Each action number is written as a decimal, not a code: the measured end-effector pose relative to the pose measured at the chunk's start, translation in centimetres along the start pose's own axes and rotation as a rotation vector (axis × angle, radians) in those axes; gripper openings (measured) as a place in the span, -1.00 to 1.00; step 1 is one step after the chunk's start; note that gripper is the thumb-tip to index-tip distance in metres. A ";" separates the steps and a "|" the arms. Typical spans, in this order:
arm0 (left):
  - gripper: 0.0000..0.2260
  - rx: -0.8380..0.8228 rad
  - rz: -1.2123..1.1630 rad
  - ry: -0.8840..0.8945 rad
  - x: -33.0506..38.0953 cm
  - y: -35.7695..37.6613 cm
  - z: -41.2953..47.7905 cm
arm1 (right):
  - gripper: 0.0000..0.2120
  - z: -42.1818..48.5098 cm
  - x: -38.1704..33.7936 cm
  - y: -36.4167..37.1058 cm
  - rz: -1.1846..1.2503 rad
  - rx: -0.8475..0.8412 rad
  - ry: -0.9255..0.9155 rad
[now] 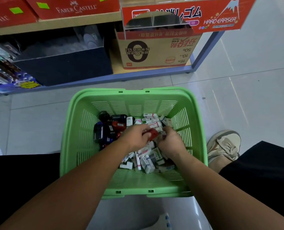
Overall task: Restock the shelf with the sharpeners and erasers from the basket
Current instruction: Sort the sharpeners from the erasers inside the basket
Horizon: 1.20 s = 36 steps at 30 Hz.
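1. Where the tiled floor meets the shelf [71, 22], a green basket [66, 130] stands, slotted walls, handles folded down on the rim.
2. Sharpeners [103, 128]: dark blue, black and red barrels, heaped in the basket's left half against the far wall.
3. Erasers [146, 163]: small white sleeved blocks, loose pile filling the right half and the middle of the basket.
4. Left hand [134, 137]: inside the basket, over the middle; fingers curled round a red sharpener [153, 133], which it holds just above the erasers.
5. Right hand [170, 143]: inside the basket, just beside the left hand; fingers curled, tips down among the erasers next to the red sharpener. Whether they pinch anything cannot be told.
6. Display case [154, 22]: clear plastic with a divider, red "HARD ERASER" card behind it, on the shelf's upper board at the right end, straight beyond the basket.
7. Carton [154, 52]: brown cardboard, print upside down, on the lower board under the case.
8. Bin [63, 67]: dark, left of the carton on the lower board.
9. Red boxes [75, 7]: marked "Faber-Castell", green stickers, on the upper board at left.
10. Shoe [224, 145]: beige, on the floor just right of the basket.
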<state>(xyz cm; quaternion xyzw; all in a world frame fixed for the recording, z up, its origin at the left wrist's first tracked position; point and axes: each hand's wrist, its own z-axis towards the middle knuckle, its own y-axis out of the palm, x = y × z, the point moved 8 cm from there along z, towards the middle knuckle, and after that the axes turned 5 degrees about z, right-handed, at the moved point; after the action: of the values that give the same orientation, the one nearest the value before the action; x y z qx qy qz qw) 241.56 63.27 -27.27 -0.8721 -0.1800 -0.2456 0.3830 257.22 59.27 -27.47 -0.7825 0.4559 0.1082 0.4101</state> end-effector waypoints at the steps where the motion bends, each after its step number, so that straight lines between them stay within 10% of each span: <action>1: -0.75 0.083 0.018 0.002 -0.1 -1.6 -0.4 | -0.64 0.1 -0.1 0.4 -0.095 -0.031 -0.009; 10: -0.66 0.578 0.466 -0.061 -3.4 -12.6 -5.6 | -0.46 1.3 -1.3 0.9 -0.302 -0.082 -0.056; 15: -0.69 0.321 0.101 0.047 -1.7 -6.8 -4.2 | -0.52 0.2 -3.3 -0.1 -0.151 0.086 -0.232; 19: -0.67 0.231 0.134 0.056 -1.4 -4.5 -2.6 | -0.44 -0.5 -4.8 0.4 0.357 -0.111 -0.118; 21: -0.69 0.240 0.162 0.051 -0.8 -4.7 -1.6 | -0.45 -1.0 -5.8 -0.8 0.241 -0.129 -0.161; 28: -0.70 0.020 0.039 0.131 5.3 -1.1 3.7 | -0.58 -6.7 -11.3 -11.0 -0.338 0.591 -0.776; 32: -0.48 -0.100 0.216 0.159 6.6 1.9 4.8 | -0.42 -4.2 -6.3 -12.9 -0.216 0.458 -0.295; 36: -0.28 -0.120 0.425 0.124 6.4 2.5 5.8 | -0.87 -1.8 -3.7 -13.1 0.205 0.240 -0.204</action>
<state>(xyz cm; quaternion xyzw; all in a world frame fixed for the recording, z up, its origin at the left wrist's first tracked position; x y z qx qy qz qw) 249.69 66.81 -28.50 -0.8950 0.0464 -0.2229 0.3836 265.33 63.50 -17.19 -0.6622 0.4990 0.1732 0.5316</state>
